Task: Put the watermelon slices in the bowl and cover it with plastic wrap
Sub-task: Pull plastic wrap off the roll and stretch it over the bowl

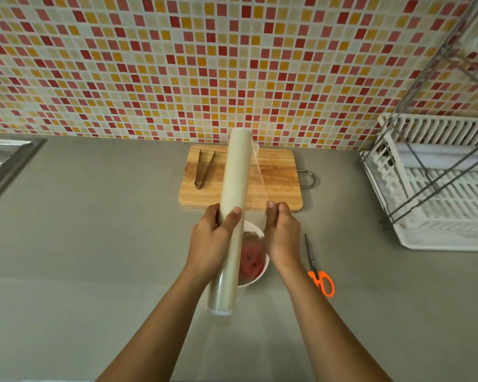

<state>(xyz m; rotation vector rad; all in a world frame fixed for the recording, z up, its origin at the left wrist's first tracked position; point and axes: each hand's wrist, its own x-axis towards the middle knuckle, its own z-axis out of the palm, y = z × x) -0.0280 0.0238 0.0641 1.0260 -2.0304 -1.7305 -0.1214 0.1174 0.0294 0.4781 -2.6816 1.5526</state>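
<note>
my left hand (214, 238) clamps roll (232, 216), axis near-far, above bowl (255, 277) | right hand (283, 232) pinches film (257, 177) edge just right | I judge pull goes right

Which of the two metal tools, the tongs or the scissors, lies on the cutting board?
The tongs: they lie on the board, left of the wrap roll. The scissors, with orange handles, lie on the counter instead.
</note>
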